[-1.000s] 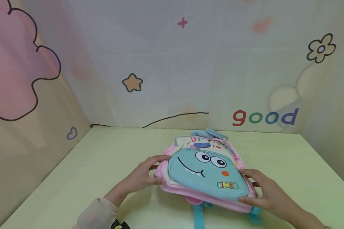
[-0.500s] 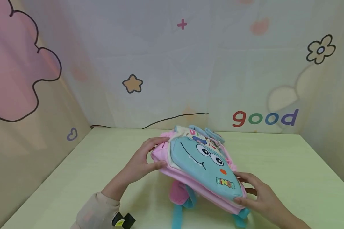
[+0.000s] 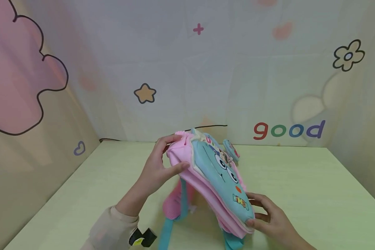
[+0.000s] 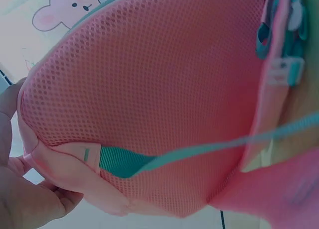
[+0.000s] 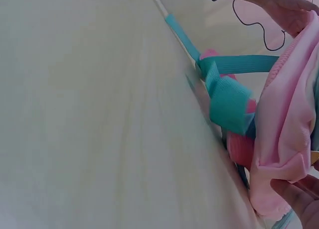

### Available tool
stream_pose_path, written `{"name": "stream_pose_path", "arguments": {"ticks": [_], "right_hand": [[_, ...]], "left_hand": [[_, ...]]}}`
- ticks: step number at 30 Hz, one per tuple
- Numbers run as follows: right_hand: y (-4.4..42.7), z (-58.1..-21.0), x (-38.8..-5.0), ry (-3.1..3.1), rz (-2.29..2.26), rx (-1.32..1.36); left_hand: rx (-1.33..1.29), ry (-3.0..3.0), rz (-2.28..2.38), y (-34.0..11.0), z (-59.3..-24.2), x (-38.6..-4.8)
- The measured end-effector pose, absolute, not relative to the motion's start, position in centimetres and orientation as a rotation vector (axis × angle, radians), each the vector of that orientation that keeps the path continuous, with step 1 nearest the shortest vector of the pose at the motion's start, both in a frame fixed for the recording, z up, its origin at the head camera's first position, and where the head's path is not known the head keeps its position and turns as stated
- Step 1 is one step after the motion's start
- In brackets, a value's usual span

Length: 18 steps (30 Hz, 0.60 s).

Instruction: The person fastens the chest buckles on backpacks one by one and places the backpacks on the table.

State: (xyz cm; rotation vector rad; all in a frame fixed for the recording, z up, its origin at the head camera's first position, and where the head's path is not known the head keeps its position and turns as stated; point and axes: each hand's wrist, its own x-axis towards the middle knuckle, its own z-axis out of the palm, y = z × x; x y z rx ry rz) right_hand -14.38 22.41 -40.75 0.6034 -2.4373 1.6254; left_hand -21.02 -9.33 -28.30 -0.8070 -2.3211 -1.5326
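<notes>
A child's backpack [image 3: 218, 173], pink with a light-blue dinosaur-face front pocket, stands tilted on the table, its left side raised higher than its right. My left hand [image 3: 160, 166] grips the raised pink side, thumb on the near face and fingers over the top. Low on the other side, my right hand [image 3: 270, 218] pinches the bottom corner between thumb and fingers. In the left wrist view the pink mesh back panel [image 4: 159, 84] shows, crossed by a teal strap [image 4: 199, 150]. A pink padded shoulder strap [image 3: 175, 203] hangs under the bag.
The pale green table [image 3: 300, 180] spreads around the bag. Behind it rises a printed cloth backdrop [image 3: 268, 86] with a star, a flower and the word "good". Teal webbing [image 3: 166, 234] trails toward the near edge.
My left hand has moved up, lifting the backpack's left side so it tilts steeply to the right. My right hand has shifted a little left and down, keeping its hold.
</notes>
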Motion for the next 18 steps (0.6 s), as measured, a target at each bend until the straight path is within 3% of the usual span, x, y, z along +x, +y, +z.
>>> {"name": "stream_pose_path", "arguments": {"ticks": [18], "right_hand": [[19.7,-41.9,-13.7,-2.294,2.079,0.521]], "left_hand": [[-0.772,-2.27,-1.482,-8.3,-26.1,-20.3]]}}
